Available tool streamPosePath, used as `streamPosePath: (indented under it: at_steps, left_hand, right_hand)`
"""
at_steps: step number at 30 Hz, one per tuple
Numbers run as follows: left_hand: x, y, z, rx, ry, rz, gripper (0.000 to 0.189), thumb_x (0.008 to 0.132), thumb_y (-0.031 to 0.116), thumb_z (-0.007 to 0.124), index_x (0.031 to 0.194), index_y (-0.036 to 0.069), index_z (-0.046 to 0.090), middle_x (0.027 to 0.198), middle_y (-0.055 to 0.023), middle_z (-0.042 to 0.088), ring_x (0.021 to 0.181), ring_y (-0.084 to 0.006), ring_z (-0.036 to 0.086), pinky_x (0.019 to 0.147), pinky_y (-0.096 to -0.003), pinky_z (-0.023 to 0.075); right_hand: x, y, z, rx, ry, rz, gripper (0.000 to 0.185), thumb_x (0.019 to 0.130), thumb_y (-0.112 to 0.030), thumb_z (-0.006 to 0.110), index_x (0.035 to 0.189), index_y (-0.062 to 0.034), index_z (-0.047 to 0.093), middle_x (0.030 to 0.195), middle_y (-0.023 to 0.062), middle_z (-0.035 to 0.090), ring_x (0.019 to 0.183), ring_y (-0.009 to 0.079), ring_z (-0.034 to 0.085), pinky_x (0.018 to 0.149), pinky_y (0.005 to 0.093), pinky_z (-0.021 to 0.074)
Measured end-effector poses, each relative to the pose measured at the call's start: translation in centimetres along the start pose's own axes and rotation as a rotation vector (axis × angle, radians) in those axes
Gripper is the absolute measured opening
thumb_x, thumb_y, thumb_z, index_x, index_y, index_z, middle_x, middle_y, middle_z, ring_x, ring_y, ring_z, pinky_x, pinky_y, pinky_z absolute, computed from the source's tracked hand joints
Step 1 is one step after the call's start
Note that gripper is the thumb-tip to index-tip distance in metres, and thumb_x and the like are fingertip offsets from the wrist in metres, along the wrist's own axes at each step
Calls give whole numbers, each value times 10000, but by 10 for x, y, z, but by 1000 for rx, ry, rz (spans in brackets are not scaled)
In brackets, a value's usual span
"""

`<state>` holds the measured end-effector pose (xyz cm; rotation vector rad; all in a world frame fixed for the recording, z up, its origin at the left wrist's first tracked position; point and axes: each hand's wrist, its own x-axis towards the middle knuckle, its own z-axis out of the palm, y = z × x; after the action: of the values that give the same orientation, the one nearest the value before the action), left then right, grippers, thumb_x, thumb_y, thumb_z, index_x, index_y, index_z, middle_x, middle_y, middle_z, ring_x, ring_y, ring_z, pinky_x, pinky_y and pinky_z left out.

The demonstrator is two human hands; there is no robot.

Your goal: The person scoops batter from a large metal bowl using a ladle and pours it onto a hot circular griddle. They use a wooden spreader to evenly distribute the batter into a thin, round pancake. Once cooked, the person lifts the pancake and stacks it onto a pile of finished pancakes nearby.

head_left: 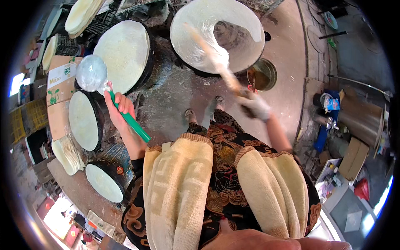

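Note:
My left hand (120, 109) grips the green handle of a metal ladle (91, 73). The ladle's bowl is smeared with pale batter and hangs over the near-left rim of a round griddle carrying a thin flatbread (122, 50). On my right hand (254, 106) is a whitish glove; it holds a wooden spreader (226, 73), blurred by motion. The spreader reaches across a large round griddle (231, 36) in front of me. White batter (190, 40) coats much of that griddle, leaving a dark bare patch right of the middle.
A metal pot of brownish liquid (267, 75) stands beside the large griddle. Further rounds of flatbread (83, 122) (104, 182) lie on griddles to my left. Stacked flatbreads (82, 17) (65, 156) and a cardboard box (61, 84) sit beyond. A towel (178, 187) drapes my front.

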<state>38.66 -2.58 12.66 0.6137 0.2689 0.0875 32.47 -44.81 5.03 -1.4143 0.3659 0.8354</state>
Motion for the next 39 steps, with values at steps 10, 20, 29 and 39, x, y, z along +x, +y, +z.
streamPosePath:
  at_steps: [10, 20, 29, 39]
  left_hand:
    - [-14, 49, -18, 107, 22, -91, 301, 993, 304, 416, 1137, 52, 496, 613, -2, 418, 460, -84, 373, 410, -232, 353]
    - [-26, 61, -36, 32, -95, -149, 319, 996, 300, 410, 1200, 64, 476, 596, 15, 390, 448, -70, 352, 397, -223, 344]
    - [-34, 48, -7, 78, -130, -231, 273, 998, 313, 401, 914, 68, 487, 559, 19, 383, 409, -66, 323, 349, -207, 304]
    - [-31, 3, 33, 92, -230, -285, 334, 1012, 264, 361, 1221, 26, 467, 565, 8, 385, 392, -67, 323, 338, -213, 319]
  right_hand:
    - [49, 21, 91, -754, 788, 89, 379, 885, -336, 449, 1186, -110, 492, 961, 264, 627, 929, 423, 600, 820, 504, 455]
    - [64, -20, 56, -708, 923, -223, 417, 865, -351, 429, 1040, -22, 616, 966, 280, 617, 941, 405, 602, 853, 464, 470]
    - [15, 17, 4, -802, 990, -95, 385, 875, -359, 469, 1098, -70, 590, 918, 252, 630, 909, 375, 615, 794, 460, 468]
    - [1, 6, 21, -916, 708, -49, 387, 870, -372, 498, 1100, -74, 588, 942, 254, 626, 914, 376, 615, 811, 445, 472]
